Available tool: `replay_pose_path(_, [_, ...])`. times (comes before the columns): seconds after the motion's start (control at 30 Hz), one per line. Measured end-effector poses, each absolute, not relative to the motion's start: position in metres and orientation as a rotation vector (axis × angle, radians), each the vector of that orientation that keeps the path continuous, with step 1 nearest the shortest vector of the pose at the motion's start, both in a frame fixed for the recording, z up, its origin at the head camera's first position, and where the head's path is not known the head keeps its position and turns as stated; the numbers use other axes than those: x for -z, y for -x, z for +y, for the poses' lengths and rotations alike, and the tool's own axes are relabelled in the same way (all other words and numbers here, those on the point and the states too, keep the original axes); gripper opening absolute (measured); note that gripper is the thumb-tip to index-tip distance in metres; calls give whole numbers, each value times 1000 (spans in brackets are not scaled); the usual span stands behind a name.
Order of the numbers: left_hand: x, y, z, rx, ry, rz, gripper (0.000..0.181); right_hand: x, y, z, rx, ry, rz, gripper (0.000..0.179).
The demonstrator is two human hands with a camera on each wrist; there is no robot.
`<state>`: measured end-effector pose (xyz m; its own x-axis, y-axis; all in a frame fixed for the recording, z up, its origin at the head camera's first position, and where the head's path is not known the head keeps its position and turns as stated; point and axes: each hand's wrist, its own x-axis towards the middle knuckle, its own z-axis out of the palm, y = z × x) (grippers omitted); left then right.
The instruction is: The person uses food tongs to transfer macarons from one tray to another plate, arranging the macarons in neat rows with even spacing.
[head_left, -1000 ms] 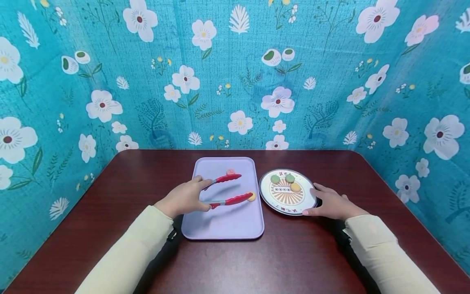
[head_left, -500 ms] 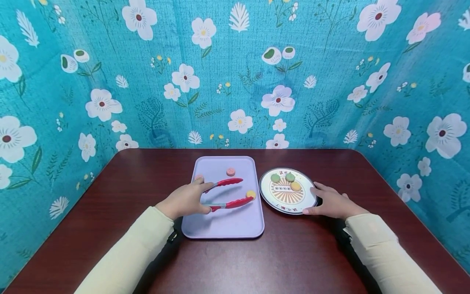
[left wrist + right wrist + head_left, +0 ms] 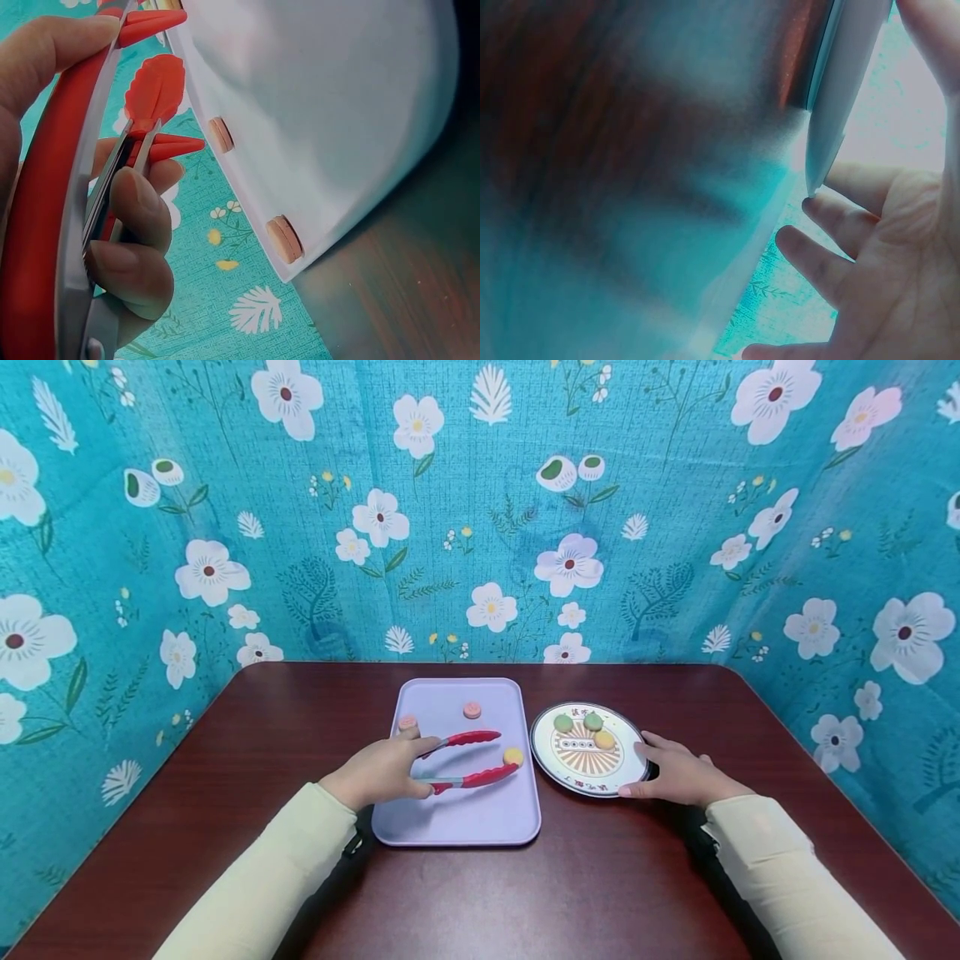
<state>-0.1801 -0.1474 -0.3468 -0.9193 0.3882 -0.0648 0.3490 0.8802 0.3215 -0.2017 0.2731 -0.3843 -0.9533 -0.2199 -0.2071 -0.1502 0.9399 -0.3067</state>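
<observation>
My left hand (image 3: 381,768) grips a pair of tongs (image 3: 34,225) over the lilac tray (image 3: 450,831), fingers curled round the handles. The red tips are spread apart, with nothing between them. One tip lies right at the near side of a yellow macaron (image 3: 513,756) by the tray's right edge. Two pink macarons (image 3: 472,710) (image 3: 285,239) lie towards the tray's far side, one of them beside the knuckles. My right hand (image 3: 684,775) touches the right rim of the round plate (image 3: 547,767), thumb and fingers spread. On the plate are two green macarons (image 3: 563,724) and a yellow one.
Both tray and plate stand on a dark wooden table (image 3: 592,885), the plate close to the tray's right side. A blue flowered cloth (image 3: 465,527) hangs behind the table and along both sides.
The tongs have shifted slightly towards me, and their tips have come a little closer together. Both pink macarons and the yellow one on the tray show more. My right hand stays at the plate.
</observation>
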Motion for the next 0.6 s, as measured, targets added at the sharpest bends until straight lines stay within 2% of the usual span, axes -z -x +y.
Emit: replay_pose_path(0.6, [350,180,-147,-436,-649,2882,65,387,203,275,383,260,2862,114])
